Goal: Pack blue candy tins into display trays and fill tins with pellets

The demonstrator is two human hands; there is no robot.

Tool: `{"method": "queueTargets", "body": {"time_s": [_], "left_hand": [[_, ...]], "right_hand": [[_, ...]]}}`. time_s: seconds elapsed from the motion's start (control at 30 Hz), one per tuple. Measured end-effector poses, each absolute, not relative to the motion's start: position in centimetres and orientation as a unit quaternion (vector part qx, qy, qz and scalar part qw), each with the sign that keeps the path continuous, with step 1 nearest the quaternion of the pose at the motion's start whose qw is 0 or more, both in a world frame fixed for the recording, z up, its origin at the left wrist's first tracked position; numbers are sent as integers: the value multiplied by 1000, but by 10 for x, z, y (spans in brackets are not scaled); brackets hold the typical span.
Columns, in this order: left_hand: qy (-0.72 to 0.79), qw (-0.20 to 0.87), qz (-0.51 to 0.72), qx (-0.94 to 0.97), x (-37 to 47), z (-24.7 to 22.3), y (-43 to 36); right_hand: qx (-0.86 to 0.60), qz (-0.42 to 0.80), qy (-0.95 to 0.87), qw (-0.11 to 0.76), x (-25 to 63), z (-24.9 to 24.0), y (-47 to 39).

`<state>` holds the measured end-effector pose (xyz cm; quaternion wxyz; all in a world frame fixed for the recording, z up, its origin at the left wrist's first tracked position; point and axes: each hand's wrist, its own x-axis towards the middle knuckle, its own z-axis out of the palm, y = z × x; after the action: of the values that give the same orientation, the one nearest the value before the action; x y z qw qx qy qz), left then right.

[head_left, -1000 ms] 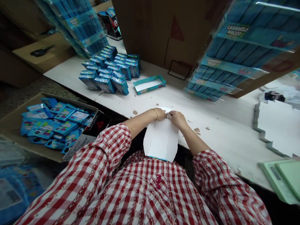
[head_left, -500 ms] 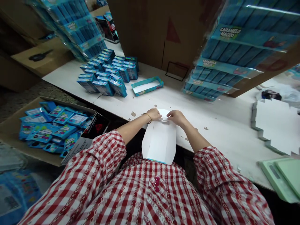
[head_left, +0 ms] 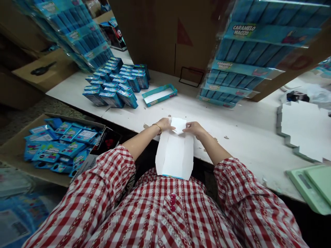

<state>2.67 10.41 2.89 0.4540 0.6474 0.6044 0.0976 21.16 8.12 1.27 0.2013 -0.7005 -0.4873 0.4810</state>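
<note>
Your left hand point(head_left: 165, 124) and right hand point(head_left: 193, 128) both pinch the far end of a flat white cardboard box blank point(head_left: 174, 155), fingers closed on its small raised end flap. The creased blank lies over the near edge of the chipped white table point(head_left: 245, 137), its lower end against your checked shirt. Glossy blue cartons point(head_left: 113, 84) stand well apart to the left.

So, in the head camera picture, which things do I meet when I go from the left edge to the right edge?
Carton of loose blue packs → upright blue boxes on the table → open teal tray → white card blank held in both hands → wrapped blue bundles → stack of white blanks → green scale.
</note>
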Motion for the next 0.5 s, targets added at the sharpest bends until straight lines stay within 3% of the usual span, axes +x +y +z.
{"method": "queueTargets", "body": {"time_s": [0.23, 0.5], "left_hand": [[607, 352, 61, 710, 26, 30, 96], [616, 438, 104, 646, 22, 35, 92]], "right_hand": [[-678, 473, -526, 203, 209, 25, 70], [-667, 539, -492, 147, 209, 38, 76]]}}
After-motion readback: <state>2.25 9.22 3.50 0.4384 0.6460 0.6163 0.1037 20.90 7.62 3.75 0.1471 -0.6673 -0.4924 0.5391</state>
